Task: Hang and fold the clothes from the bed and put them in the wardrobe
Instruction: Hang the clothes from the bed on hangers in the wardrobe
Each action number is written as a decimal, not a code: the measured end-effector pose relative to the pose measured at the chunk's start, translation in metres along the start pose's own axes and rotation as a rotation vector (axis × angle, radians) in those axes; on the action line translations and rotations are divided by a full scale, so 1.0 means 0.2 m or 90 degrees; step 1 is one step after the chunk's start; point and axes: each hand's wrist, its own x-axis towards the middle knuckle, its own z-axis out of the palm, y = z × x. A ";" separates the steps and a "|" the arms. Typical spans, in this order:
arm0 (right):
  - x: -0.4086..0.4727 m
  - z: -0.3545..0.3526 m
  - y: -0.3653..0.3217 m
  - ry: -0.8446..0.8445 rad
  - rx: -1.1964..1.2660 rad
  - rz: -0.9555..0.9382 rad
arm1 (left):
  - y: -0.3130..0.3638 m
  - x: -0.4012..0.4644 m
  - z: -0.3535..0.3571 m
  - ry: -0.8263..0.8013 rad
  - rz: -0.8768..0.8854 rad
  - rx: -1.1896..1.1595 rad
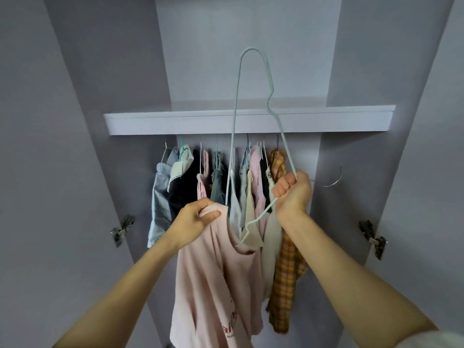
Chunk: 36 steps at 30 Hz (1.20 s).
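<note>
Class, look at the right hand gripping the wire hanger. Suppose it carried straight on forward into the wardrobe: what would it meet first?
Most likely the orange plaid shirt hanging just beyond the right hand, which grips the hanger. Depth is hard to judge from this one view, so the gap between them is uncertain.

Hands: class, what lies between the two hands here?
In the head view, the pale wire hanger and the pink T-shirt neckline span between the left hand and right hand.

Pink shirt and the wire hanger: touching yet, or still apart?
Touching. The head view shows the hanger, gripped by the right hand, with its lower end poking into the neckline of the pink shirt, which the left hand holds up by the shoulder.
</note>
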 end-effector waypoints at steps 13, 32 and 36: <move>0.05 -0.15 0.35 -0.050 -0.421 -0.069 | 0.23 -0.05 -0.31 0.274 0.004 -0.177; 0.06 -0.13 0.43 0.032 -0.496 0.019 | 0.29 -0.03 -0.34 0.332 -0.024 -0.235; 0.10 -0.03 0.22 -0.015 -0.673 -0.208 | 0.17 -0.12 -0.38 0.369 -0.082 -0.206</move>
